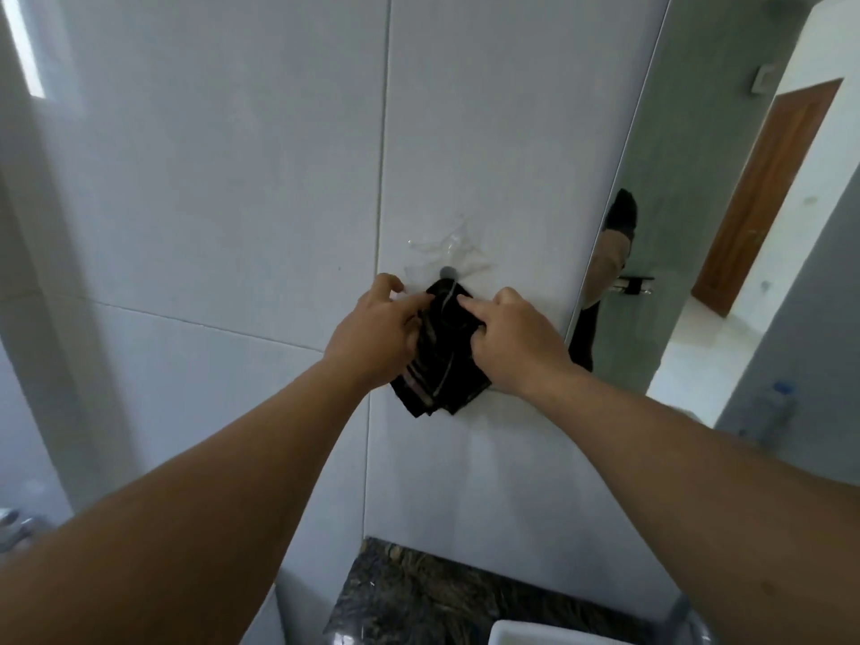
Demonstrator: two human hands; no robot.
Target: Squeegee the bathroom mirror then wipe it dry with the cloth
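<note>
Both hands, left hand [378,329] and right hand [511,341], had fingers gripping the dark cloth [442,360] under a wall hook [448,272]; mirror [707,225] edge sat just right, bare tile left.

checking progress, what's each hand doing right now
Left hand: closed on the dark cloth.
Right hand: closed on the same cloth.

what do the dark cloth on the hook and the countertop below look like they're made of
Dark striped cloth: soft woven fabric, seemingly; it folds and drapes limply. Speckled dark countertop: probably polished granite or similar stone, judging by its mottled grain and slight sheen.
</note>
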